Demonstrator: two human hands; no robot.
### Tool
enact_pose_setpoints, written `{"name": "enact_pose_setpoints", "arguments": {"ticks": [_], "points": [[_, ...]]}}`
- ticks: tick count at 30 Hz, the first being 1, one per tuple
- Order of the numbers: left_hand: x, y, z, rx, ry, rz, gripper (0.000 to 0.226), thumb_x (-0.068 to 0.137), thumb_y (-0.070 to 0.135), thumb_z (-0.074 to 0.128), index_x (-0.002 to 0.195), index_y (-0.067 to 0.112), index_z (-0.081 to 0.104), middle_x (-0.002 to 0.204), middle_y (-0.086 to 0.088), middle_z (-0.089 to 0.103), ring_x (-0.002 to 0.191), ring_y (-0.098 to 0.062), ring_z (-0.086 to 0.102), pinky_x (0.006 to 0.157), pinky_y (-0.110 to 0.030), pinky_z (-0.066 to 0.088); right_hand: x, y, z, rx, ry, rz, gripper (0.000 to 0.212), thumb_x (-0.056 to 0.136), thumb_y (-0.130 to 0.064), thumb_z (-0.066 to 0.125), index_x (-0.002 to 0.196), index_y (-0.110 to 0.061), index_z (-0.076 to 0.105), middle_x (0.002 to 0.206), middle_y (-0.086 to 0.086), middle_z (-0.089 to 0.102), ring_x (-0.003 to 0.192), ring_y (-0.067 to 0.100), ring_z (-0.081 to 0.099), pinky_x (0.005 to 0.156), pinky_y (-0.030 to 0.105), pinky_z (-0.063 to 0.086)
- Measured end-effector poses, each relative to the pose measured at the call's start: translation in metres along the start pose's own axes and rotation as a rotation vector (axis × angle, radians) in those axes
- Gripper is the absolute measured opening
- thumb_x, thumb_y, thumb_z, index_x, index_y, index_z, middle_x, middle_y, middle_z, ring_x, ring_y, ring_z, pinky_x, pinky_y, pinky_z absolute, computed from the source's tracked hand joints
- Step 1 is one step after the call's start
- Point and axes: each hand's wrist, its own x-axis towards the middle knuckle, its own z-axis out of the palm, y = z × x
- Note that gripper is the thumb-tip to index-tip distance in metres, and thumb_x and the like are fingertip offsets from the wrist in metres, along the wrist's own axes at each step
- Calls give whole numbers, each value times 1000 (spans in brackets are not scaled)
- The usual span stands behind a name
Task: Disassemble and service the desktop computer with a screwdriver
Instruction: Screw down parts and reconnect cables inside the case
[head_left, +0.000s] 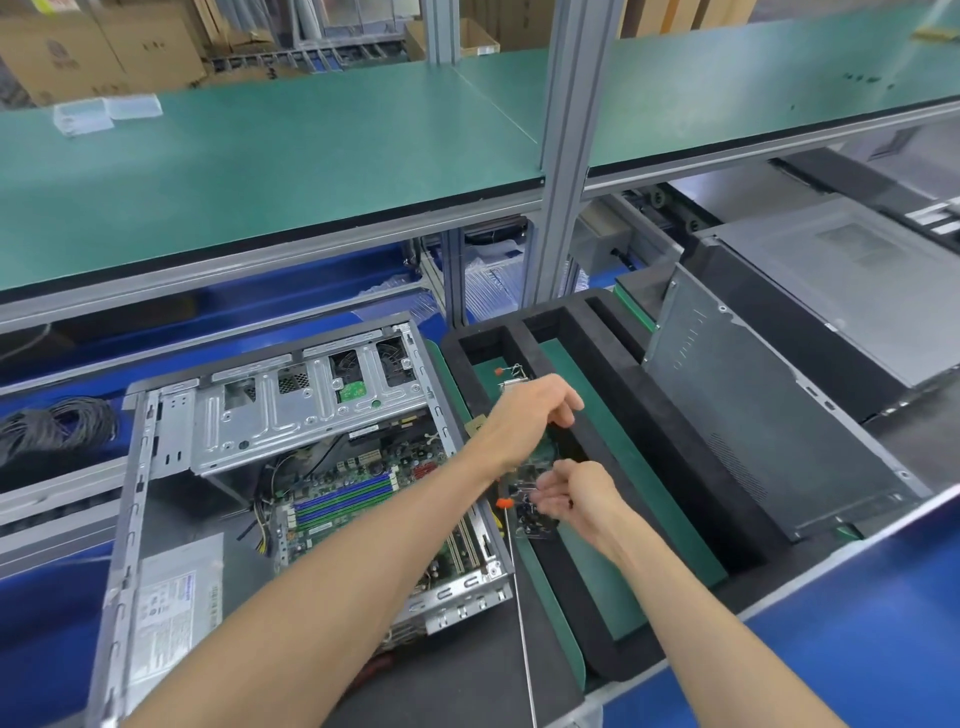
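Open computer case lying on its side on bench, motherboard exposed for access. Just right of case, over foam tray: left hand and right hand both gripping removed circuit card, likely lowering it into tray slot for safekeeping. Screwdriver not identifiable.

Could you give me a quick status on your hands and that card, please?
Left hand and right hand both gripping circuit card over foam tray. Computer case open. Nothing in the way.
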Motion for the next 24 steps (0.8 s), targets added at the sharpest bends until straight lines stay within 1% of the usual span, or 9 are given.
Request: {"name": "enact_pose_setpoints", "arguments": {"ticks": [3, 6, 9, 12, 14, 17, 20, 22, 24], "points": [[10, -7, -8, 396, 18, 11, 31, 102, 18, 39, 98, 11, 69, 103, -1, 67, 95, -14, 61, 84, -31, 47, 5, 3, 0, -335, 17, 3, 32, 96, 1, 46, 70, 3, 64, 66, 16, 65, 49, 19, 57, 55, 30, 48], [15, -15, -9, 629, -47, -52, 31, 102, 14, 40, 107, 10, 71, 116, -7, 66, 100, -25, 63, 89, -38, 50, 11, 9, -4, -367, 1, 4, 27, 91, 9, 49, 72, 6, 68, 70, 17, 67, 59, 23, 66, 65, 33, 59], [17, -21, -5, 803, -171, -131, 35, 101, 10, 40, 120, 10, 69, 125, -13, 66, 109, -32, 62, 96, -42, 51, 12, 11, -3, -292, -54, 39, 17, 92, 17, 50, 93, 16, 67, 85, 23, 66, 87, 35, 67, 88, 44, 59], [19, -23, 0, 880, -253, -196, 35, 97, 6, 43, 122, 7, 69, 123, -20, 65, 106, -38, 62, 91, -43, 54, 11, 13, -2, -242, -92, 56, 28, 94, 20, 49, 121, 24, 55, 111, 33, 60, 105, 35, 56, 108, 49, 45], [19, -25, 2, 924, -279, -217, 34, 94, 5, 45, 119, 4, 68, 118, -21, 65, 98, -38, 64, 85, -43, 56, 9, 9, -1, -169, -69, 80, 30, 96, 15, 49, 125, 23, 54, 125, 37, 58, 110, 37, 59, 103, 45, 49], [18, -25, 4, 975, -316, -213, 31, 91, 3, 47, 113, 3, 68, 105, -18, 65, 93, -38, 63, 79, -44, 55, 4, 2, -1, -130, -54, 98, 28, 99, 7, 49, 122, 19, 58, 126, 36, 59, 118, 44, 60, 96, 44, 54], [18, -25, 5, 1024, -353, -204, 12, 87, -1, 47, 92, 0, 59, 78, -13, 51, 77, -33, 58, 55, -39, 43, -1, 2, -4, -127, -73, 96, 31, 100, 4, 49, 128, 15, 55, 131, 34, 57, 119, 46, 60, 99, 48, 53], [18, -25, 6, 1041, -371, -213, 5, 86, -3, 48, 90, -3, 51, 79, -17, 49, 73, -30, 54, 53, -38, 42, -5, 5, -8, -83, -126, 90, 34, 102, 7, 43, 134, 14, 51, 136, 32, 53, 124, 46, 57, 98, 48, 53], [18, -25, 8, 1035, -371, -217, 8, 87, -3, 48, 93, -6, 52, 86, -17, 51, 72, -29, 55, 50, -33, 36, -5, 4, -13, -78, -131, 57, 34, 101, 8, 39, 132, 13, 54, 133, 30, 58, 120, 42, 61, 88, 43, 59]]}}
